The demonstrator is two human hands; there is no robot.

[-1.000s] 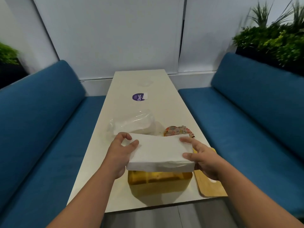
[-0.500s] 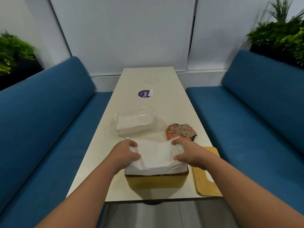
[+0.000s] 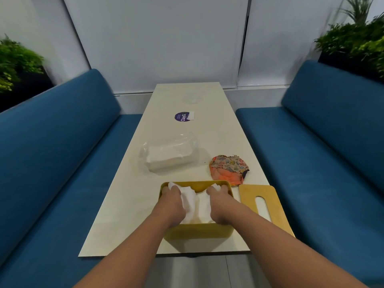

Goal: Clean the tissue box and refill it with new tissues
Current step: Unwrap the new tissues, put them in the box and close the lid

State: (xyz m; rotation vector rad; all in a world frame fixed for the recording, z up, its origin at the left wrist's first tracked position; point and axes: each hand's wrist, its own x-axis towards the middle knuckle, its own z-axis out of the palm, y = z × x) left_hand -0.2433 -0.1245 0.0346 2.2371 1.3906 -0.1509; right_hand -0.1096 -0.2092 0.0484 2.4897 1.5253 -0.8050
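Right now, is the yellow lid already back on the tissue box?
No, the yellow lid lies flat on the table right of the open tissue box.

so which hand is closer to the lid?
Right. The right hand presses the tissues at the right end of the box, just beside the lid lying on the table. The left hand is at the box's far end from it.

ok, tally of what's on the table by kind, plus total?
Tissue box: 1
Box lid: 1
Tissue stacks: 2 (one in the box, one in clear wrap)
Patterned cloth: 1
Purple sticker: 1
Total: 6
Left hand and right hand press the tissues into the box.
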